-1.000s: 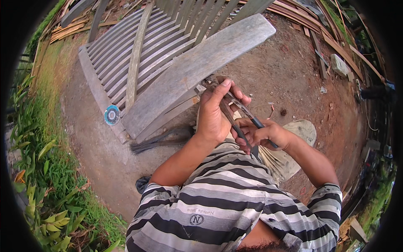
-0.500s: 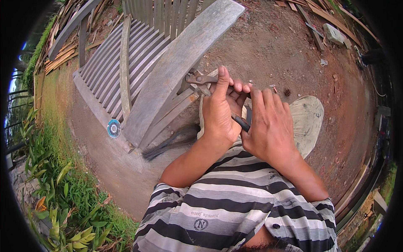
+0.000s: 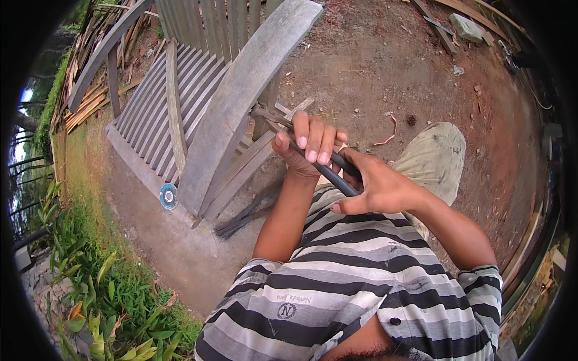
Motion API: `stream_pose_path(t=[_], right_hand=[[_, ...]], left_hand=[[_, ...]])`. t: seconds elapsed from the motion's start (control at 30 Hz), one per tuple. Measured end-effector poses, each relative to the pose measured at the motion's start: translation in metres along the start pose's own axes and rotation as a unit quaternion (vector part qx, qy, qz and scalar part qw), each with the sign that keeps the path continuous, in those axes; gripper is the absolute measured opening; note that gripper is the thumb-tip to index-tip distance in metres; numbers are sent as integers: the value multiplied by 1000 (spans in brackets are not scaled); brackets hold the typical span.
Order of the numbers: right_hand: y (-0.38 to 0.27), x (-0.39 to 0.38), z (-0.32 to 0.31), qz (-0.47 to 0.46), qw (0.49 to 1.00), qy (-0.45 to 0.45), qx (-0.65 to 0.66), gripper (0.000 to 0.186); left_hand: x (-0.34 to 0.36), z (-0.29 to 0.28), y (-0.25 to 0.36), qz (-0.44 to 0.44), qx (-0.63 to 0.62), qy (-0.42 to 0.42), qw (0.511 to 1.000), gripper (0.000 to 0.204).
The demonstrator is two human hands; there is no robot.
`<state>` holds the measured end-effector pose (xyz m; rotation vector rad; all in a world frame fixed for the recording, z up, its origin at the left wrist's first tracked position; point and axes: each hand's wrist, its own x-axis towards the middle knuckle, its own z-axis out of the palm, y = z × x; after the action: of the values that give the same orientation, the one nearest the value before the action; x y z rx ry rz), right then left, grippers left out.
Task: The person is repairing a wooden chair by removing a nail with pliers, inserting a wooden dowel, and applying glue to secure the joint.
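A pair of rusty pincers (image 3: 336,181) with dark handle grips lies across both my hands. My left hand (image 3: 310,142) curls over its metal arms close to the head, thumb on the chair side. Further back, my right hand (image 3: 388,183) grips the dark handles, which stand somewhat apart, with its thumb under the lower one. The jaws reach the inner edge of the broad armrest of a weathered grey wooden chair (image 3: 241,96), beside its upright post. Whether they bite on anything there is too small to tell.
A blue-rimmed grinding disc (image 3: 168,196) leans at the chair's lower corner. Dark bristles (image 3: 244,219) lie on the ground beside it. A reddish wire (image 3: 390,129) and a pine cone (image 3: 411,120) lie beyond my knee. Wood strips (image 3: 96,108) are piled behind the chair; plants grow at left.
My left hand has turned from thumb-up with its palm showing to fingers curled over the pincers. My right hand has shifted lower along the handles, and both handles now show, apart.
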<state>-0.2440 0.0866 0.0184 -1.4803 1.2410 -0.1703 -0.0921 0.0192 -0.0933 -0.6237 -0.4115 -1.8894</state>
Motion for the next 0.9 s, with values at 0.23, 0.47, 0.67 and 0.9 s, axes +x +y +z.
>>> stream_pose_path(t=[0.23,0.47,0.67,0.9], right_hand=[[-14,-14,21,-35,904,287,-316,75],[13,0,-10,-38,965,45,256,77],[11,9,-2,-44,995,87,-1,84],[-16,-7,16,-38,915,239,-323,69]], left_hand=[[14,57,4,-6,108,370,923,24],[12,-6,5,-16,-42,-46,998,31],[14,-5,-1,27,-77,-49,996,20],[12,32,25,-52,118,259,957,31]])
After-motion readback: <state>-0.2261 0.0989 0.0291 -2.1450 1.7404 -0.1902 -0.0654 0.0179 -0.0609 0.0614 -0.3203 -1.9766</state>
